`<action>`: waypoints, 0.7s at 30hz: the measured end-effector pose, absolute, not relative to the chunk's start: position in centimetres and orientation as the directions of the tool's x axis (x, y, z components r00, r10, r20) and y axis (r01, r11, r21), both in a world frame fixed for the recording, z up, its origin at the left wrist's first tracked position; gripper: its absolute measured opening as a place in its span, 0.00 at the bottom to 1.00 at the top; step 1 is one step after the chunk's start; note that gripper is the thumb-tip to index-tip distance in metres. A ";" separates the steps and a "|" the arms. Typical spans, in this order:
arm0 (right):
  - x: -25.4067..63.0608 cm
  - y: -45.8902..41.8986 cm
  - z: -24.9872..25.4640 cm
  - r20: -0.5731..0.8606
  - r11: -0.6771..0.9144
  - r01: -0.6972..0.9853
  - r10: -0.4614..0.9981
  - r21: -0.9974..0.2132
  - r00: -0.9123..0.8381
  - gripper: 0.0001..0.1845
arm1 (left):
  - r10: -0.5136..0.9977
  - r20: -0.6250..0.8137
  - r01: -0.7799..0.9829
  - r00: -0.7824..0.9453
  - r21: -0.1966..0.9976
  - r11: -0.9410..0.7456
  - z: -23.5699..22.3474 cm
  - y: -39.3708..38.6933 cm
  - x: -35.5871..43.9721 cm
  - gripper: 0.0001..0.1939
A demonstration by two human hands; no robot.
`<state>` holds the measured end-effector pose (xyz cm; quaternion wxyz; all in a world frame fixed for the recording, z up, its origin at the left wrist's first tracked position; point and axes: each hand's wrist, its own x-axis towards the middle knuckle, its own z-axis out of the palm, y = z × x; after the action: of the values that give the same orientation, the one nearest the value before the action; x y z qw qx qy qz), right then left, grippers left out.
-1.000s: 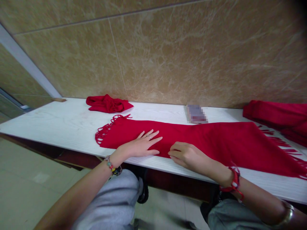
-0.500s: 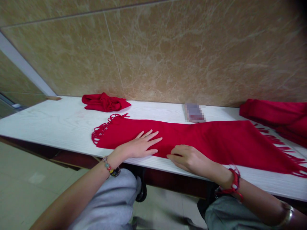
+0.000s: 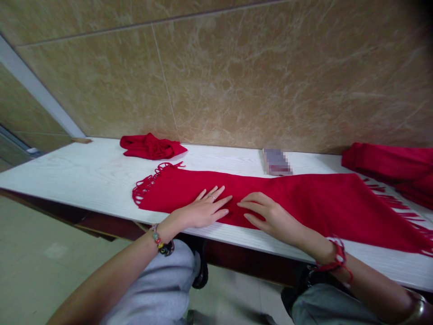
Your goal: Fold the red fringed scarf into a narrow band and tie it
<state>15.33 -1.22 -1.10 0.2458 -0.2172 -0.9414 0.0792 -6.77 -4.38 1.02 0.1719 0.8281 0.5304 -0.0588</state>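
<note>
A long red scarf (image 3: 304,203) with fringed ends lies spread lengthwise along the white table (image 3: 84,176). My left hand (image 3: 203,210) rests flat on the scarf near its left part, fingers stretched out and apart. Just to its right, my right hand (image 3: 267,214) lies on the scarf's near edge with its fingers extended and pressed on the cloth. Neither hand holds anything. The fingertips of the two hands point toward each other, a small gap apart.
A crumpled red cloth (image 3: 150,146) sits at the back left by the marble wall. Another red scarf (image 3: 392,164) is piled at the far right. A small blurred flat object (image 3: 276,161) lies against the wall behind the scarf.
My right hand has uncurled from a loosely bent pose and moved up onto the scarf, fingers now stretched out. My left hand has barely moved.
</note>
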 end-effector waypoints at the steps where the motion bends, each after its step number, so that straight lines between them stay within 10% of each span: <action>1: 15.0 -0.9 -1.4 0.428 0.870 0.439 0.494 -0.225 -0.757 0.19 | 0.887 -0.281 0.925 0.367 0.213 -0.315 1.0 -4.4 -6.9 0.28; 8: 13.9 -0.8 -2.9 0.218 0.824 0.564 0.561 -0.056 -0.798 0.31 | 0.989 -0.131 0.992 0.070 0.110 -0.055 -0.1 -4.7 -10.2 0.28; 21: 13.2 -0.2 -2.5 0.172 0.833 0.542 0.553 -0.108 -0.815 0.32 | 0.941 0.010 0.941 -0.338 -0.026 0.338 0.9 -5.6 -22.2 0.28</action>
<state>13.16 -0.16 -2.45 0.0983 -0.2876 -0.9523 0.0272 -22.20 -5.58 0.91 -0.0116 0.5752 0.8179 -0.0076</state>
